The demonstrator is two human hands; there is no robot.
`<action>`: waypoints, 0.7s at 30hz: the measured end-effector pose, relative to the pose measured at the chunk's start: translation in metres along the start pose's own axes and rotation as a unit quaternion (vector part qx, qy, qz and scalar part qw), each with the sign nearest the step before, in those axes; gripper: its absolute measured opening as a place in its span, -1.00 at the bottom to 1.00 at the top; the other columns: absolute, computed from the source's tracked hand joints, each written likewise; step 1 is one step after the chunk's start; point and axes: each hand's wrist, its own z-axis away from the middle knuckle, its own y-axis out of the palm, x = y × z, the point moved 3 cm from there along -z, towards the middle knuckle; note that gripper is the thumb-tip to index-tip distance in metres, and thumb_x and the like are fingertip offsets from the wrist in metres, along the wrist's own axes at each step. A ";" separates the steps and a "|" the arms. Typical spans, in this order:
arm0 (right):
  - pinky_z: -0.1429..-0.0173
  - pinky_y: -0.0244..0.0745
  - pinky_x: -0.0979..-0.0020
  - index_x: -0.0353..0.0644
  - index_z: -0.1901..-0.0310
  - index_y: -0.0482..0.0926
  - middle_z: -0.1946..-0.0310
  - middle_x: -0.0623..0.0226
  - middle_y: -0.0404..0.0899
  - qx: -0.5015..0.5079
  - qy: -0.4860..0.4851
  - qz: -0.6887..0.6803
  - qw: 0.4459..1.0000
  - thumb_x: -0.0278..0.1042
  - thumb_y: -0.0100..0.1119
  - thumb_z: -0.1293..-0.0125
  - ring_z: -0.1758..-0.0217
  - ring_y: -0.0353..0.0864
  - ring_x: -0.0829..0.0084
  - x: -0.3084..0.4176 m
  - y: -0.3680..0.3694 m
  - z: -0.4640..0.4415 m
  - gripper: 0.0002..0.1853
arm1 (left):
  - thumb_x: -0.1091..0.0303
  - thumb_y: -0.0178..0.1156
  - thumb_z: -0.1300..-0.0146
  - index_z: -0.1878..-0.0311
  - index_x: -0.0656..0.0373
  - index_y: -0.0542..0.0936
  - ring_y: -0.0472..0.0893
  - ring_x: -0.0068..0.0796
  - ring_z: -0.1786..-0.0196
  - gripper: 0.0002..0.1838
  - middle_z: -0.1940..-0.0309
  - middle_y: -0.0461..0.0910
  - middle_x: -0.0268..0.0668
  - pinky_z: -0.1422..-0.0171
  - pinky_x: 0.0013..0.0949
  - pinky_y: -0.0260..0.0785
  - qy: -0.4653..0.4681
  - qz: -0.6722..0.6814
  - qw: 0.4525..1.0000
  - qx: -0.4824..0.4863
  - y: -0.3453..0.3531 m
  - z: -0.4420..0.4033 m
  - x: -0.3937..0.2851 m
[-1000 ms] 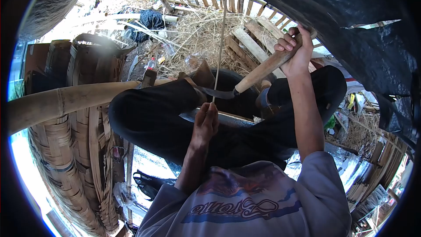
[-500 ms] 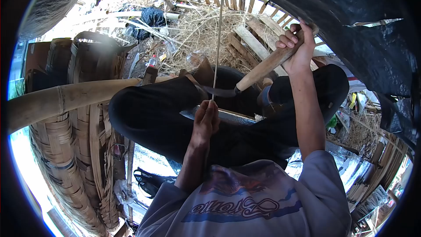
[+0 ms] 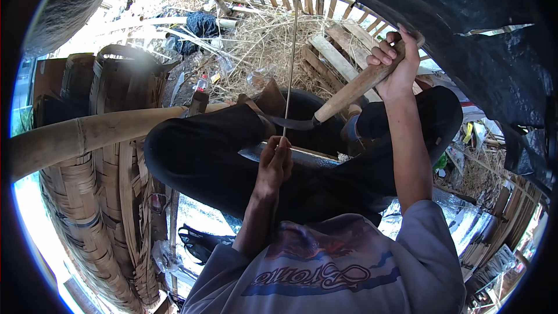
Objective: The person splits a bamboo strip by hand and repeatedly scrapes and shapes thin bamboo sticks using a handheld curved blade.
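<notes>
My left hand [image 3: 275,163] is closed on the near end of a long thin bamboo strip [image 3: 292,52], which stretches away from me toward the slatted wall. My right hand [image 3: 400,72] grips the long wooden handle of a knife [image 3: 353,94] out to the right. The handle slants down to a dark, slightly curved blade [image 3: 297,123]. That blade lies crosswise at the strip, just beyond my left fingers; whether its edge cuts in cannot be made out. Both hands are above my crossed legs in black trousers.
A thick bamboo pole [image 3: 110,128] runs in from the left to my knee. Woven bamboo rolls [image 3: 87,215] stand beside it. Dry shavings [image 3: 261,38] and wooden boards [image 3: 334,58] lie ahead, and a black tarp [image 3: 465,52] hangs at the upper right.
My left hand has come slightly toward me with the strip, whose far end has shifted a little to the right. The knife and my right hand have barely moved.
</notes>
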 end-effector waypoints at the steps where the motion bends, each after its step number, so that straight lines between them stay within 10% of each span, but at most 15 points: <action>1: 0.40 0.19 0.51 -0.04 0.47 0.33 0.72 0.59 0.11 -0.037 -0.047 -0.024 0.998 -0.06 0.13 -0.20 0.64 0.16 0.66 0.006 -0.002 -0.005 -0.71 | 0.16 -0.08 -0.46 0.21 0.06 0.38 0.08 -0.84 0.78 -0.80 0.70 0.20 -0.60 0.74 -0.65 -0.15 0.000 -0.001 1.000 0.000 -0.001 -0.001 0.000; 21: 0.43 0.16 0.50 -0.03 0.43 0.35 0.75 0.60 0.11 0.012 -0.092 -0.033 0.995 -0.03 0.04 -0.24 0.68 0.13 0.64 0.010 0.002 -0.001 -0.73 | 0.20 -0.08 -0.46 0.24 0.07 0.35 0.03 -0.85 0.77 -0.82 0.71 0.14 -0.59 0.74 -0.63 -0.20 0.046 -0.015 0.999 -0.011 0.001 -0.009 0.002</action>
